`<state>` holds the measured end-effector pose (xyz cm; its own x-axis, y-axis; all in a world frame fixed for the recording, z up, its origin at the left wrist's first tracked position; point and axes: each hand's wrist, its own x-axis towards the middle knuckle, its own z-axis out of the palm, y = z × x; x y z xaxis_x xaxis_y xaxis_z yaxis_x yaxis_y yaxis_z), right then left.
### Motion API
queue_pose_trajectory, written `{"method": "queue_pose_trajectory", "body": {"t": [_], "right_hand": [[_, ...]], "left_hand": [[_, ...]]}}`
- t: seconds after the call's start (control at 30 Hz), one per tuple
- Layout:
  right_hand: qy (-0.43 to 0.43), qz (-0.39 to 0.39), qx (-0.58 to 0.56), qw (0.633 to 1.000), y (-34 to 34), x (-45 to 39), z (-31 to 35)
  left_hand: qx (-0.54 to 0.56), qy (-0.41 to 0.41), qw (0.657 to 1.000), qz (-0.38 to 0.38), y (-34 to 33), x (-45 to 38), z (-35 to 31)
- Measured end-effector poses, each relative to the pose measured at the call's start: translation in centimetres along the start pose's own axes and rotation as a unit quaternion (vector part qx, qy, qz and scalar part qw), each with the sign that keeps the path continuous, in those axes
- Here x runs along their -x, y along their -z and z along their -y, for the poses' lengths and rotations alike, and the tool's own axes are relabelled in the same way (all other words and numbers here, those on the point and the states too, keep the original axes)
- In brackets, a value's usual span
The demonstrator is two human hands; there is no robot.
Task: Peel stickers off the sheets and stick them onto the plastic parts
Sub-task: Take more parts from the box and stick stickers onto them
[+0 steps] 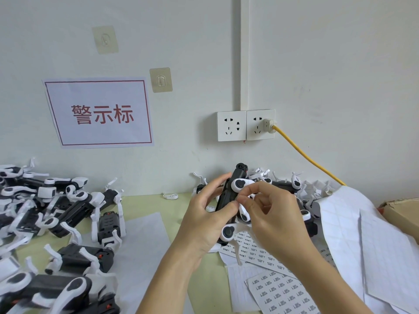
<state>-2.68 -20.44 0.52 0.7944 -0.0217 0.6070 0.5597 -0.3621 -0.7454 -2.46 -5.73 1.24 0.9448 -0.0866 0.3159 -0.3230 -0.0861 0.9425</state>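
Note:
My left hand (pixel 205 215) grips a black and white plastic part (pixel 233 189) and holds it upright above the table. The fingertips of my right hand (pixel 269 214) pinch a small sticker (pixel 236 198) against the part's black side. Sticker sheets (pixel 281 288) with rows of small printed labels lie on the table below my hands. A second printed sheet (pixel 254 248) lies under my right wrist.
A heap of black and white plastic parts (pixel 56 211) covers the left of the table, and more parts (pixel 290 186) are piled behind my hands. Peeled backing sheets (pixel 362 234) drape at the right beside a cardboard box (pixel 401 214). A yellow cable (pixel 308 159) runs down from the wall socket.

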Motion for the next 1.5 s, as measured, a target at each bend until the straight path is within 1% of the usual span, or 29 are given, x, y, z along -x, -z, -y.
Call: {"method": "queue_pose_trajectory", "body": {"t": [0.2,0.53,0.97,1.07,1.27,1.37,1.5], "right_hand": [[0.025,-0.018,0.027,0.999,-0.40,0.14,0.05],[0.031,-0.063,0.050,0.996,-0.51,0.27,0.24],[-0.004,-0.096,0.066,0.993,-0.60,0.30,0.94],[-0.023,-0.105,0.050,0.993,-0.40,0.13,0.90],[-0.034,-0.102,0.030,0.994,-0.31,0.14,0.81],[-0.018,-0.106,0.038,0.993,-0.32,0.24,0.78],[0.007,-0.134,0.038,0.990,-0.03,0.22,0.81]], "left_hand": [[-0.001,-0.012,1.000,-0.004,-0.02,0.07,-0.14],[0.019,-0.021,1.000,-0.010,-0.22,0.29,-0.62],[0.033,-0.022,0.999,-0.015,-0.40,0.38,-0.71],[0.031,-0.017,0.999,-0.014,-0.52,0.44,-0.62],[0.027,-0.023,0.999,-0.008,-0.45,0.40,-0.46],[0.023,-0.018,1.000,-0.003,-0.31,0.28,-0.44],[0.051,0.007,0.998,-0.037,-0.21,-0.03,-0.31]]}}
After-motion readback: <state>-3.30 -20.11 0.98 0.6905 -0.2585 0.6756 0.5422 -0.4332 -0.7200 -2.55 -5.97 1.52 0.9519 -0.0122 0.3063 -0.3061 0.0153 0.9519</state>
